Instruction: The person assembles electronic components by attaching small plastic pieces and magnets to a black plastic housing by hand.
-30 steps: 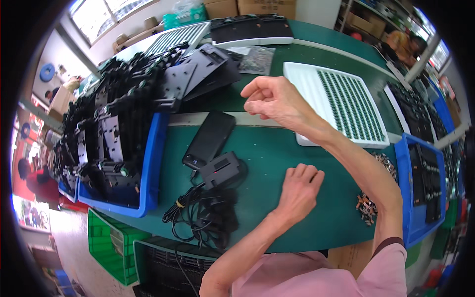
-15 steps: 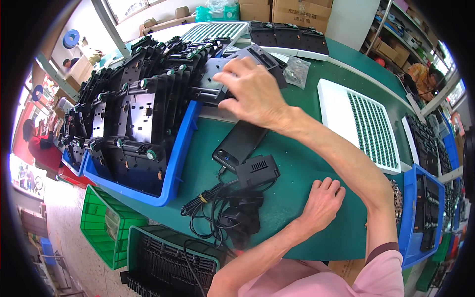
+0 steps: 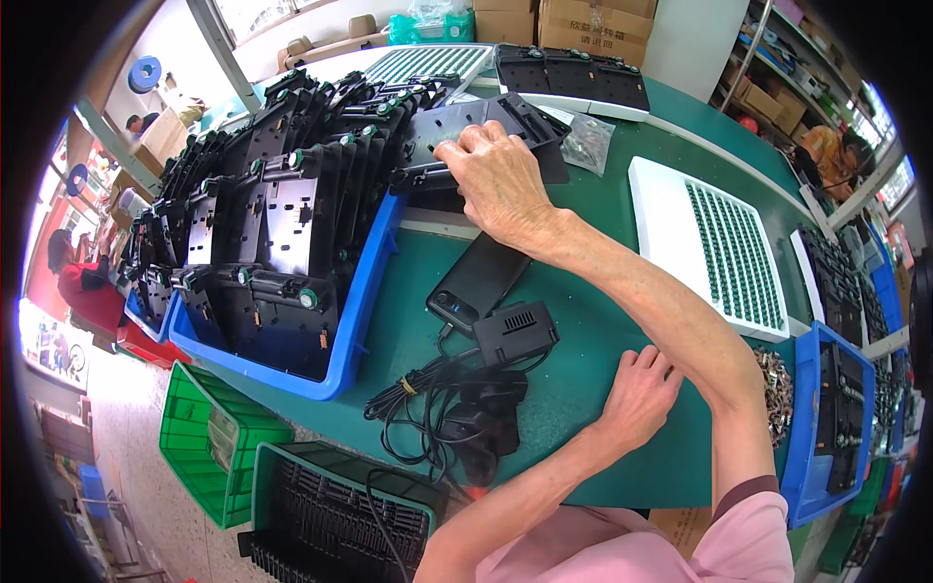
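Observation:
My right hand [image 3: 501, 185] reaches far across the table, fingers bent over the near edge of a black plastic panel [image 3: 437, 126]. Its thumb is hidden below, and the hand appears closed on that edge. The panel lies at the back, beside a heap of similar black panels [image 3: 258, 228] with rollers and green-ringed ends, standing in a blue crate [image 3: 345, 340]. Close to my body, my left hand [image 3: 641, 394] rests on the green tabletop, fingers loosely curled, nothing visible in them. Between the hands lie a black power bank [image 3: 478, 280], a black box-shaped device [image 3: 515, 332] and coiled black cable [image 3: 394, 396].
A white tray [image 3: 661, 209] with rows of green parts lies at right, near another blue crate [image 3: 802, 476]. A clear plastic bag [image 3: 588, 144] lies behind the panel. Green bins [image 3: 180, 452] stand below the table's left edge. Co-workers sit farther off on both sides.
My right hand has come down from above the panel, its fingers closing over the near edge. The panel's near edge has shifted slightly. My left hand stays on the table.

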The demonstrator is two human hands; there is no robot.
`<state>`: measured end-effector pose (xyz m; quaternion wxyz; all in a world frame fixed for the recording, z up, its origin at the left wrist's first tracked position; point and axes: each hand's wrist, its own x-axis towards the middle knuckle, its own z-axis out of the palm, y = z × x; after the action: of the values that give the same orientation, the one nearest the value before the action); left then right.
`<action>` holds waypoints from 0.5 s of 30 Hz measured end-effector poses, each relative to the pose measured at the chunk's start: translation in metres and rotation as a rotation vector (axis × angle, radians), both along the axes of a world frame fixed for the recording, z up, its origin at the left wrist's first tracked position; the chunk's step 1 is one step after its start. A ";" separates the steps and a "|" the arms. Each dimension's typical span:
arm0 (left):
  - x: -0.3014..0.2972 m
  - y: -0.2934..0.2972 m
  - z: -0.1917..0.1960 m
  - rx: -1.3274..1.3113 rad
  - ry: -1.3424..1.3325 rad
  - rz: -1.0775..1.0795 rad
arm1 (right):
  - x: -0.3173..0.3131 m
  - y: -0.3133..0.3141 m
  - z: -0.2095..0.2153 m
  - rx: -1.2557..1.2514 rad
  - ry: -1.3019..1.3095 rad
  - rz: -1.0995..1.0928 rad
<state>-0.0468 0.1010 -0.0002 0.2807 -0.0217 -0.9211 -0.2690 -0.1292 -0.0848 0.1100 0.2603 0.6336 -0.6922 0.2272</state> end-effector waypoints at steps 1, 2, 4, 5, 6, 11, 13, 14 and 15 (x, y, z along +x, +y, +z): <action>0.000 -0.001 0.000 -0.002 -0.002 -0.001 | -0.002 0.001 -0.001 -0.001 -0.001 0.003; -0.001 -0.001 0.000 0.013 0.016 0.004 | -0.004 0.003 0.000 -0.002 -0.001 0.001; -0.003 -0.001 -0.001 0.025 0.033 0.004 | -0.007 0.008 0.002 0.004 -0.019 0.005; -0.003 -0.001 -0.001 0.031 0.053 0.013 | -0.009 0.010 0.003 0.011 -0.038 0.013; -0.003 -0.001 -0.002 0.037 0.073 0.022 | -0.011 0.012 0.004 0.008 -0.040 0.008; -0.004 0.000 -0.001 0.033 0.055 0.000 | -0.028 0.023 0.007 -0.163 -0.062 0.102; -0.006 0.001 -0.001 0.036 0.054 -0.005 | -0.033 0.031 0.009 -0.208 -0.069 0.091; -0.006 0.000 -0.004 0.047 0.066 -0.006 | -0.034 0.036 0.010 -0.250 -0.079 0.086; -0.006 0.000 -0.005 0.057 0.079 -0.009 | -0.036 0.042 0.013 -0.252 -0.078 0.085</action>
<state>-0.0527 0.1015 -0.0056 0.3160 -0.0285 -0.9012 -0.2953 -0.1652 -0.0423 0.1226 0.3007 0.6151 -0.6405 0.3477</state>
